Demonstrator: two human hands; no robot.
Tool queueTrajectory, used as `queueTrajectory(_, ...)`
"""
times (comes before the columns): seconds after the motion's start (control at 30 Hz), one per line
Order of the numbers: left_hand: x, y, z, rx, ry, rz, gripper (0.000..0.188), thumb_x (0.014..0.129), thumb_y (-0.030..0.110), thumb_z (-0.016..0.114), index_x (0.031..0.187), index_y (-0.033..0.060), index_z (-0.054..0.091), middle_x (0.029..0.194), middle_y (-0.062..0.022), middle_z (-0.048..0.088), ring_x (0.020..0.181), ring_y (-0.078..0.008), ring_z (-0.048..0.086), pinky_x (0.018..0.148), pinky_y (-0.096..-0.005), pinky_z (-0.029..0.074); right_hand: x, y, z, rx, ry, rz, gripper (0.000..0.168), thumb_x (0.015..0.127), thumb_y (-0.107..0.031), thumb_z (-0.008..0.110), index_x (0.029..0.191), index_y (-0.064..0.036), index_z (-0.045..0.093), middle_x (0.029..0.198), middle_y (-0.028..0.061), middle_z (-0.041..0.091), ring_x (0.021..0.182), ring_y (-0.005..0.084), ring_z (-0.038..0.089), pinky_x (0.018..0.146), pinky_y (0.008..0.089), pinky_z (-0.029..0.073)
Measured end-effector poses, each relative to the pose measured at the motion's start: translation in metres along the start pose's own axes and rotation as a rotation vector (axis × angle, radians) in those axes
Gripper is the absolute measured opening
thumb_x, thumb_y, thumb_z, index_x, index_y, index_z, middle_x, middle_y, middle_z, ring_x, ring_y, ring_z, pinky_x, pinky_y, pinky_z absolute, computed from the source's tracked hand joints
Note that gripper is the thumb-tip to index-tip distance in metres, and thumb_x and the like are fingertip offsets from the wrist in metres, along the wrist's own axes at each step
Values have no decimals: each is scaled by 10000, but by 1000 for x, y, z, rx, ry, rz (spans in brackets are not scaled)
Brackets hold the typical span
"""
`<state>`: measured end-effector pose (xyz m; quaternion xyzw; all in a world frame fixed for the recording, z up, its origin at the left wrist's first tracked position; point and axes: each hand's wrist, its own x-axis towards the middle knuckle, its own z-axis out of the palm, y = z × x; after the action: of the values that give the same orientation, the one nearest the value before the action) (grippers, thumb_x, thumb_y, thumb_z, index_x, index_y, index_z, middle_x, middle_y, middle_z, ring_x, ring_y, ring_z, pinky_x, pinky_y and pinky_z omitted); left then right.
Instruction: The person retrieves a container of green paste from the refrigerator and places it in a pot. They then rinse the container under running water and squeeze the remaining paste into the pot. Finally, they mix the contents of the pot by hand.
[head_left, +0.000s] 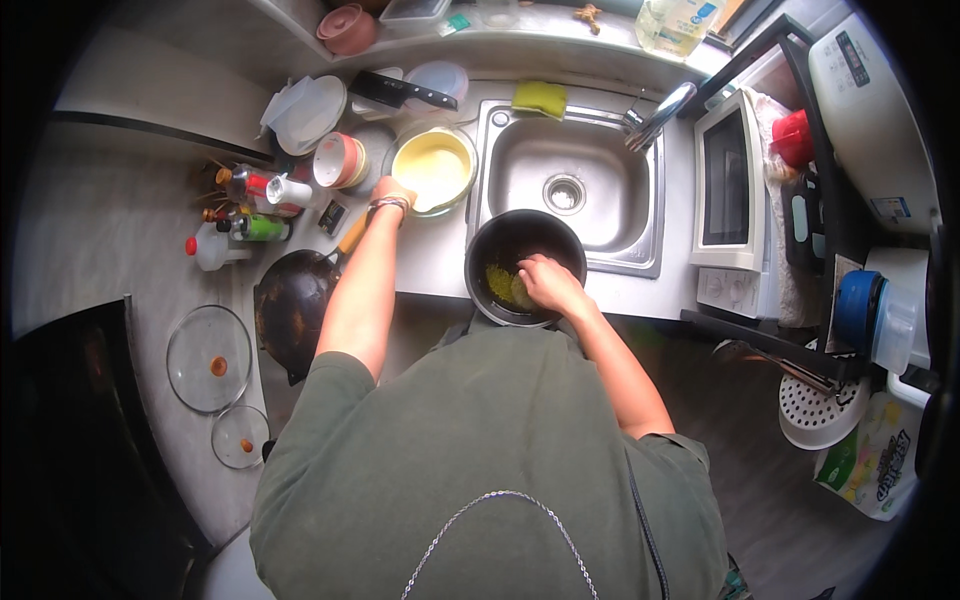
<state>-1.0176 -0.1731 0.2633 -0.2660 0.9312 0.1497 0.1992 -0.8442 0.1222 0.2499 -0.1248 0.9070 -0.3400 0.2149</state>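
My left hand (393, 192) is at the near-left rim of a yellow bowl (433, 166), its fingers curled against the edge and partly hidden. The bowl sits within a clear glass bowl (469, 186) on the counter, left of the sink. My right hand (551, 283) reaches down into a dark cooking pot (480, 262) at the counter's front edge, close to my body. Small green grains (501, 283), which look like mung beans, lie at the pot's bottom under the fingers. Whether those fingers hold anything is not plain.
A steel sink (517, 161) with a faucet (660, 116) lies beyond the pot. Behind the yellow bowl, a black-bladed knife (401, 91) rests across containers. Stacked bowls (339, 160) and a wok (296, 307) are at left. A microwave (726, 180) stands at right.
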Motion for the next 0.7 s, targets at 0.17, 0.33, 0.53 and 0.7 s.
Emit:
queueTrajectory(0.17,5,-2,-5,-92,44,-27,497,748,229,654,1172,-18,572,1174,-248,590,1111,-346,579,938,-389,469,1,5,4,-6,-12,-1,296,903,-215,495,1067,-25,651,1074,181,615,995,360,588,887,447,473)
queueTrajectory(0.33,43,-30,13,-387,-143,-12,420,719,185,592,1021,-106,606,902,-240,663,849,-301,679,739,-376,515,3,1,-2,8,-72,8,297,908,-193,491,1086,-2,633,1106,179,607,1050,343,570,909,425,456)
queueTrajectory(0.53,30,-28,11,-749,-208,-72,289,706,179,566,909,-17,631,752,-112,620,626,-206,604,533,-336,476,3,8,3,21,-44,-14,286,907,-214,484,1056,-39,655,1071,189,606,1001,371,584,886,459,471)
queueTrajectory(0.7,17,10,8,-912,45,257,274,748,174,557,864,-62,635,757,-121,639,664,-199,601,599,-340,463,1,4,-2,44,-42,-19,279,906,-217,487,1026,-36,661,1049,195,610,988,373,589,872,464,477)
